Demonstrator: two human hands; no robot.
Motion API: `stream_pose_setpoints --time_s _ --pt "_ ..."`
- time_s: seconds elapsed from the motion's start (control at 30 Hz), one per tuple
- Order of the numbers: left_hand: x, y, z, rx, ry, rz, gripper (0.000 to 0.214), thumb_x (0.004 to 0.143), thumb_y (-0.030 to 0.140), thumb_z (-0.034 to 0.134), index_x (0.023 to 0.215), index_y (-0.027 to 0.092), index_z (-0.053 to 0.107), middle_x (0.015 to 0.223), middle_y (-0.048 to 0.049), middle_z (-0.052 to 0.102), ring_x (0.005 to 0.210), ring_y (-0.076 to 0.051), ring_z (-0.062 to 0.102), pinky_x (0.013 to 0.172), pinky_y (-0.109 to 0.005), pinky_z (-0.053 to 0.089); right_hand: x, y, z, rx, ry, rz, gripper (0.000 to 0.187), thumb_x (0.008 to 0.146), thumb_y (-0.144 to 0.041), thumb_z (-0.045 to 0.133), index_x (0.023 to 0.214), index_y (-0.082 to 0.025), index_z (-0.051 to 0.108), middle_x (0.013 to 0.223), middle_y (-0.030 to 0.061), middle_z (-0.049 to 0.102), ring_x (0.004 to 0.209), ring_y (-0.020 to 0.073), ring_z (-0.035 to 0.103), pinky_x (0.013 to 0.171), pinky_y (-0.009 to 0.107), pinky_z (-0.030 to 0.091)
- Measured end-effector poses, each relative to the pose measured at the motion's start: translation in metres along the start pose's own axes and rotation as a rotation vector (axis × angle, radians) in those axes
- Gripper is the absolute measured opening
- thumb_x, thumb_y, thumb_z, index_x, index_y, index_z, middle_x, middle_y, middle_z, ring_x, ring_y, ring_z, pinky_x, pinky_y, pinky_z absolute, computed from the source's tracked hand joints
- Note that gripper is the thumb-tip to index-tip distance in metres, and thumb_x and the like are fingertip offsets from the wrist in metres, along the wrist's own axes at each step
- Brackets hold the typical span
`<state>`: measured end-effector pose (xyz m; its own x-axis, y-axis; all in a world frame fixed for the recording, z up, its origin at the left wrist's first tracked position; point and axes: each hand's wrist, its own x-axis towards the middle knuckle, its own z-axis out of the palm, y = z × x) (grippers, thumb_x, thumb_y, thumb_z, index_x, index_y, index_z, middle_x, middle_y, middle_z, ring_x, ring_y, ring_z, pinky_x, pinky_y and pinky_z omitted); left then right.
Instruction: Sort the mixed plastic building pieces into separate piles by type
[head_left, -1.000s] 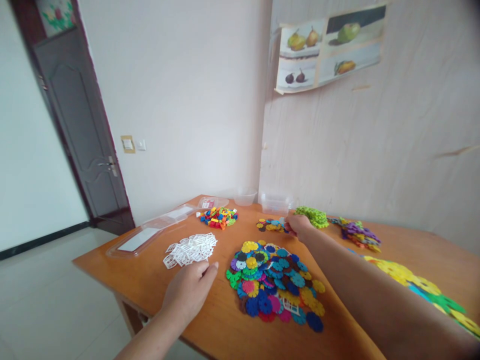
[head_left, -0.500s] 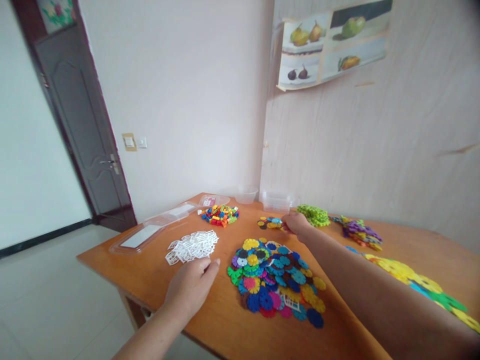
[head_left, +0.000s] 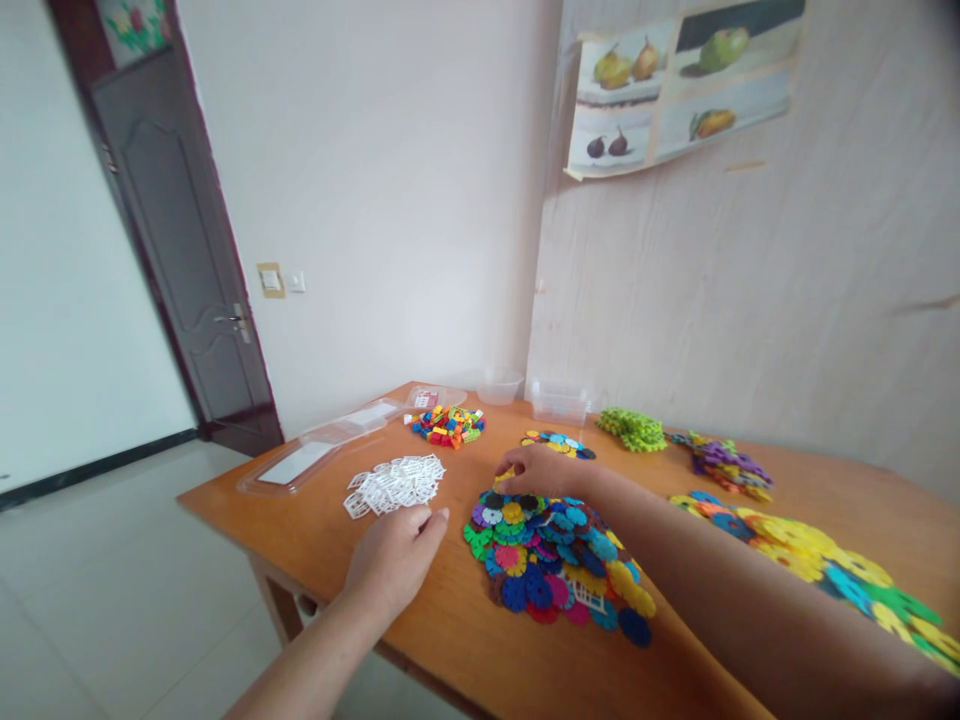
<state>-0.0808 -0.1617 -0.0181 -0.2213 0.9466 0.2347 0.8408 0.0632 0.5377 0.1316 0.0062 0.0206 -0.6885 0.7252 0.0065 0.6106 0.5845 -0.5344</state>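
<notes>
On the orange-brown table lies a mixed pile of notched plastic discs (head_left: 555, 560) in blue, yellow, green, pink and brown, with a white lattice piece (head_left: 589, 594) among them. At the pile's far left edge, my right hand (head_left: 536, 472) has its fingertips bent around a yellow notched disc (head_left: 506, 483). My left hand (head_left: 401, 555) hovers closed near the front of the table, left of the pile, its curled fingers facing away; what they hold, if anything, is hidden. Just beyond it sits a heap of white lattice pieces (head_left: 397, 484).
Small building bricks (head_left: 448, 427) and a smaller group of discs (head_left: 559, 443) lie farther back. Clear plastic containers (head_left: 561, 400) stand by the wall; clear lids (head_left: 277, 468) lie at left. Green pieces (head_left: 632, 428), purple pieces (head_left: 731, 465) and large yellow discs (head_left: 802, 545) are at right.
My right hand has come back from the smaller disc group to the near pile, moving left and toward me. My left hand stays closed in about the same place. The view has shifted slightly.
</notes>
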Motion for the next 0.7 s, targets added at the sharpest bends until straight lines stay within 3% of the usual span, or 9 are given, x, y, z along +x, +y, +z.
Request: stream_pose_setpoints --time_s 0.13,0.4,0.53,0.7 --pt "0.000 0.001 0.000 0.014 0.013 0.004 0.048 0.091 0.055 0.034 0.058 0.019 0.034 0.053 0.0032 0.036 0.055 -0.012 0.038 0.054 -0.028 0.014 0.005 0.003 0.004 0.015 -0.016 0.013 0.032 0.070 -0.036 0.073 0.097 -0.020 0.073 0.084 0.0014 0.069 0.072 0.0141 0.060 0.057 0.021 0.041" --pt "0.000 0.000 0.001 0.013 0.020 0.020 0.047 0.091 0.053 0.035 0.058 0.019 0.034 0.053 0.0034 0.035 0.055 -0.012 0.038 0.055 -0.028 0.014 -0.001 0.004 0.002 0.223 0.086 0.096 0.018 0.070 -0.031 0.072 0.079 -0.018 0.066 0.068 -0.0015 0.064 0.061 0.0104 0.055 0.052 0.019 0.039" --pt "0.001 -0.001 0.002 0.002 0.009 0.018 0.047 0.090 0.054 0.035 0.059 0.019 0.033 0.053 0.0033 0.035 0.055 -0.012 0.038 0.054 -0.028 0.014 -0.002 0.017 -0.013 0.446 0.246 0.217 0.014 0.078 -0.031 0.064 0.077 -0.017 0.060 0.057 -0.0030 0.058 0.048 0.0072 0.050 0.043 0.018 0.035" --pt "0.001 0.001 0.000 0.013 -0.015 -0.011 0.046 0.090 0.053 0.034 0.059 0.019 0.034 0.052 0.0028 0.036 0.055 -0.012 0.038 0.054 -0.027 0.015 0.001 0.054 -0.040 0.544 0.537 0.411 0.014 0.087 -0.028 0.054 0.082 -0.016 0.059 0.066 -0.0008 0.062 0.051 0.0072 0.054 0.045 0.018 0.041"
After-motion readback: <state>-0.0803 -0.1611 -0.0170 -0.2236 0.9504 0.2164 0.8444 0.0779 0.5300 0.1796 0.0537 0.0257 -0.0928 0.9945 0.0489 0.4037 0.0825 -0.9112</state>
